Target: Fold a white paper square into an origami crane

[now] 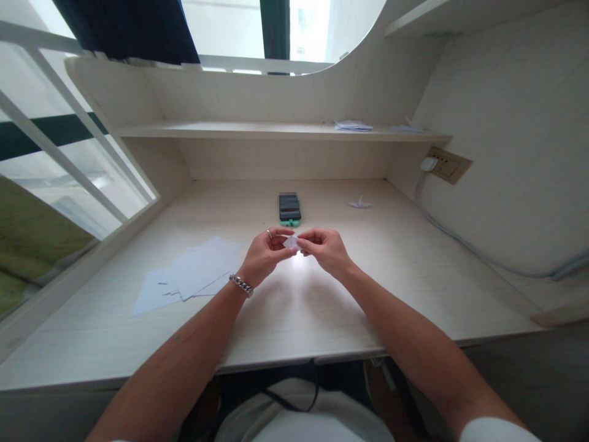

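A small folded piece of white paper (291, 242) is held above the desk between both hands. My left hand (267, 250), with a ring and a chain bracelet, pinches its left side between thumb and fingers. From the right, my right hand (326, 247) grips the other side with thumb and index finger. The fingertips cover part of the paper, so its exact folded shape is hard to tell. Just beyond the hands lies a dark phone (289, 207) with a green edge. A folded paper crane (359, 203) rests farther back on the right.
White paper sheets (197, 270) lie overlapping on the left of the desk (414, 288). More paper (353, 126) sits on the back shelf (257, 131). A white plug (429, 164) is in the wall socket (450, 164), its cable (464, 242) running along the right wall.
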{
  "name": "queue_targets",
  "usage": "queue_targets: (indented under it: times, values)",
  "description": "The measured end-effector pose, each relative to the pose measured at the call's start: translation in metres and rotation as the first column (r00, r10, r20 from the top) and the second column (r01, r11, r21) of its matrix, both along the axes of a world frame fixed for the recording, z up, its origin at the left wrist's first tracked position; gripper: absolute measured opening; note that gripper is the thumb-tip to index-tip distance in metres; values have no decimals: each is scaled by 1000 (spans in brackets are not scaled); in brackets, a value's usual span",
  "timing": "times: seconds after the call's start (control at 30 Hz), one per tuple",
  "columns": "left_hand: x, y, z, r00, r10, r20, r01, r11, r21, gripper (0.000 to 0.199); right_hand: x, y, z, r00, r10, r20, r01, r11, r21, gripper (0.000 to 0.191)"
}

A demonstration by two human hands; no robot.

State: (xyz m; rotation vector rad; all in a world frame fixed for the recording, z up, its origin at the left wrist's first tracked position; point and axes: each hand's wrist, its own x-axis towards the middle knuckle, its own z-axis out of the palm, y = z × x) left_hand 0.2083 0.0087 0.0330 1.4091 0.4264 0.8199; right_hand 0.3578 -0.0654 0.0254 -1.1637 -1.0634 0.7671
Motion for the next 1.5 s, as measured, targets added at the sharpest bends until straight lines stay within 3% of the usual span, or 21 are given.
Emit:
queue_targets:
  times: [0.13, 0.3, 0.53, 0.77, 1.1, 1.33, 1.5]
  values:
    - [3, 2, -5, 996, 84, 4, -84, 996, 41, 37, -2, 1, -1, 1000, 15, -13, -15, 1000, -4, 35]
    - [2, 4, -4, 992, 126, -6, -125, 989, 85, 36, 2, 0, 1, 992, 79, -98, -93, 986, -142, 38]
    - [2, 3, -3, 991, 123, -44, -117, 986, 117, 33, 4, 0, 2, 995, 92, -28, -95, 983, -155, 34]
    - [0, 6, -2, 983, 181, -13, -178, 975, 133, 34, 13, -5, 12, 978, 91, -186, -137, 958, -253, 31]
    - [0, 6, -2, 982, 187, -15, -184, 976, 119, 34, 9, -3, 7, 992, 124, 11, -118, 964, -238, 25]
    - [0, 8, -3, 981, 196, -9, -193, 974, 119, 33, 18, -5, 9, 971, 127, -204, -186, 934, -305, 30]
    - [1, 8, -4, 979, 205, -10, -202, 970, 134, 32, 15, -3, 8, 977, 160, -139, -198, 926, -320, 26]
